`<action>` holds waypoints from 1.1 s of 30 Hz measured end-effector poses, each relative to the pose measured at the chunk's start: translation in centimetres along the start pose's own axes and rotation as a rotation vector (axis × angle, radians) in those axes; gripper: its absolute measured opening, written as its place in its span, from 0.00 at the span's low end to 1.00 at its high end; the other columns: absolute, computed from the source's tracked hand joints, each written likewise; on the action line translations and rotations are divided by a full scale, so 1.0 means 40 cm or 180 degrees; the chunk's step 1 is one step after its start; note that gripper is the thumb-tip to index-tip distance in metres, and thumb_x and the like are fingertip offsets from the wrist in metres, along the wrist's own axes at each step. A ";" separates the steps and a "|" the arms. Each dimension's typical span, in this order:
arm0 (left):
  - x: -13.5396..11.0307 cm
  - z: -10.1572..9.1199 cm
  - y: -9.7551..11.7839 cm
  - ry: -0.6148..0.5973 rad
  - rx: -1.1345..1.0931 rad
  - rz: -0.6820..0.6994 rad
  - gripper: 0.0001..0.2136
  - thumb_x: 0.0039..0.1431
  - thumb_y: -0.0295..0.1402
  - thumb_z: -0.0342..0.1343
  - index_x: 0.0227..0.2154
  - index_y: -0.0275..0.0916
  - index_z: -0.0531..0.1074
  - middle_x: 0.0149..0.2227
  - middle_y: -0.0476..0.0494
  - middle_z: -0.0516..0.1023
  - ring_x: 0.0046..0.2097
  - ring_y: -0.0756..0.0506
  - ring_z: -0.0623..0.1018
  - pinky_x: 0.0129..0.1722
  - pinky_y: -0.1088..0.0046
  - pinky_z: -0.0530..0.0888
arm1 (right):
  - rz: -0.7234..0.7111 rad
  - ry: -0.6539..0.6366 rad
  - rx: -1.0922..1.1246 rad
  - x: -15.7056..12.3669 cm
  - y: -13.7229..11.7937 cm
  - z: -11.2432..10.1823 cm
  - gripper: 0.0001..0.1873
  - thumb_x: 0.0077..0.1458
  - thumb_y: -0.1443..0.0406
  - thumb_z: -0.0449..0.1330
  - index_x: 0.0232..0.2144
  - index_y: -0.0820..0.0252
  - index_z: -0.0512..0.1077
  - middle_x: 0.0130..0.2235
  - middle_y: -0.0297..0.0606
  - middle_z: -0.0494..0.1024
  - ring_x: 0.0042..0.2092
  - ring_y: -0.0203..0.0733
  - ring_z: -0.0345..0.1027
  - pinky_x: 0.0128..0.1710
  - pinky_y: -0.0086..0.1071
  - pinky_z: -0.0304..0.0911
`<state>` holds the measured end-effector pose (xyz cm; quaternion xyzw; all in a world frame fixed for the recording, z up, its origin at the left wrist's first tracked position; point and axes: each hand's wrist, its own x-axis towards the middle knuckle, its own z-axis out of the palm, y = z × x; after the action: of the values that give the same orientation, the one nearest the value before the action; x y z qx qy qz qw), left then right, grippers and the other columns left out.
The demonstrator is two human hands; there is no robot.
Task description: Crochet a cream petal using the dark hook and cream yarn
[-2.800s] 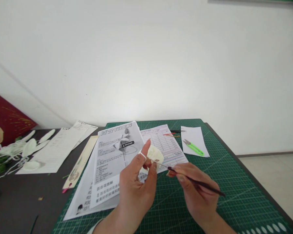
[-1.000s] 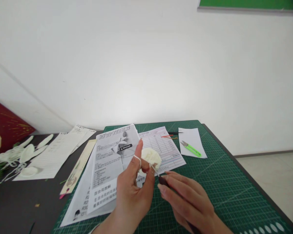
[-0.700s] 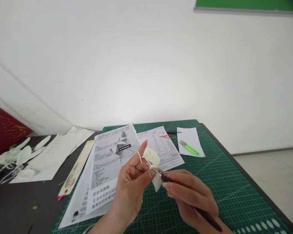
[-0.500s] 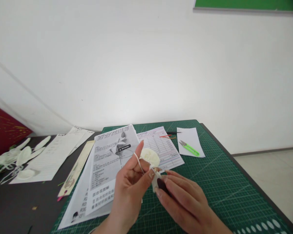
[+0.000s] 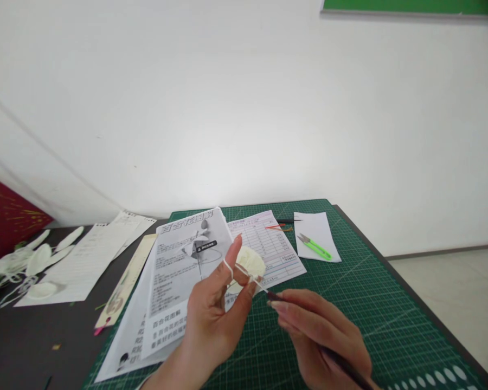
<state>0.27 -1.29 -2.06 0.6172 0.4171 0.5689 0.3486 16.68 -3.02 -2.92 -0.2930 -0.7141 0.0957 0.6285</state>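
My left hand pinches a small white crochet piece between thumb and fingers; most of it is hidden by them. White yarn loops over the raised index finger. My right hand is closed round a dark-handled crochet hook, held like a pen. The hook's thin shaft points left and meets the work at my left fingertips. Just behind the left fingers lies a cream, rounded bundle, perhaps yarn, partly covered by the hand.
Printed sheets and a form lie on the green cutting mat. Green-handled thread snips rest on white paper. At left are a long bookmark-like strip, white petal shapes and handwritten sheets.
My right hand has drawn back to the right and lower, turning the hook into a pen-like hold. Its shaft now shows clearly. My left hand has shifted slightly left, still pinching the work.
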 end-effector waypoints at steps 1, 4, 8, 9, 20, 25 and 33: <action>0.000 0.000 0.002 -0.0019 -0.0057 -0.0021 0.30 0.55 0.24 0.58 0.59 0.52 0.61 0.29 0.53 0.74 0.35 0.51 0.74 0.45 0.75 0.70 | 0.0132 0.0065 0.0099 0.002 -0.003 0.000 0.15 0.50 0.78 0.59 0.40 0.62 0.76 0.36 0.43 0.81 0.34 0.40 0.78 0.31 0.29 0.75; 0.004 0.000 0.011 0.0071 -0.0225 -0.0161 0.29 0.53 0.23 0.60 0.57 0.51 0.65 0.28 0.52 0.74 0.34 0.50 0.75 0.46 0.73 0.70 | 0.0520 0.0172 0.0576 0.008 -0.008 -0.003 0.16 0.50 0.79 0.59 0.39 0.62 0.77 0.34 0.41 0.81 0.32 0.41 0.77 0.28 0.30 0.75; 0.014 -0.004 0.025 0.0054 -0.0473 -0.0371 0.28 0.49 0.22 0.63 0.53 0.52 0.71 0.26 0.52 0.73 0.33 0.49 0.74 0.46 0.72 0.69 | 0.0878 0.0226 0.1106 0.014 -0.001 -0.012 0.17 0.50 0.79 0.58 0.39 0.59 0.77 0.33 0.39 0.82 0.31 0.42 0.77 0.28 0.33 0.74; 0.017 -0.006 0.029 -0.0007 -0.0559 -0.0445 0.26 0.48 0.22 0.64 0.51 0.51 0.73 0.26 0.52 0.73 0.33 0.49 0.74 0.45 0.72 0.69 | 0.0936 0.0241 0.1194 0.014 0.001 -0.013 0.17 0.50 0.79 0.57 0.39 0.59 0.77 0.33 0.39 0.82 0.31 0.42 0.76 0.28 0.33 0.74; 0.045 -0.034 0.065 -0.0666 -0.1929 -0.2018 0.26 0.38 0.21 0.68 0.44 0.42 0.78 0.21 0.54 0.70 0.23 0.51 0.73 0.27 0.74 0.75 | 0.1505 0.0117 0.1927 0.025 0.015 -0.029 0.07 0.55 0.70 0.60 0.35 0.58 0.78 0.28 0.39 0.80 0.28 0.41 0.73 0.27 0.35 0.70; 0.051 -0.040 0.063 -0.0903 -0.2298 -0.2324 0.26 0.36 0.22 0.68 0.44 0.38 0.78 0.20 0.54 0.67 0.22 0.52 0.70 0.25 0.73 0.76 | 0.1181 -0.0185 0.1732 0.040 0.018 -0.054 0.06 0.55 0.68 0.62 0.35 0.57 0.78 0.30 0.40 0.81 0.31 0.42 0.74 0.28 0.35 0.71; 0.043 -0.047 0.055 -0.1084 -0.2123 -0.2195 0.27 0.38 0.24 0.68 0.46 0.42 0.77 0.20 0.53 0.67 0.22 0.51 0.71 0.23 0.75 0.73 | 0.1749 0.0065 0.2213 0.032 0.016 -0.041 0.06 0.55 0.68 0.62 0.35 0.58 0.79 0.26 0.38 0.79 0.25 0.40 0.73 0.23 0.33 0.70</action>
<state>-1.35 -0.70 0.84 0.3827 0.3295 0.4143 0.7572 18.37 -2.20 -1.86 -0.2440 -0.5289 0.4908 0.6480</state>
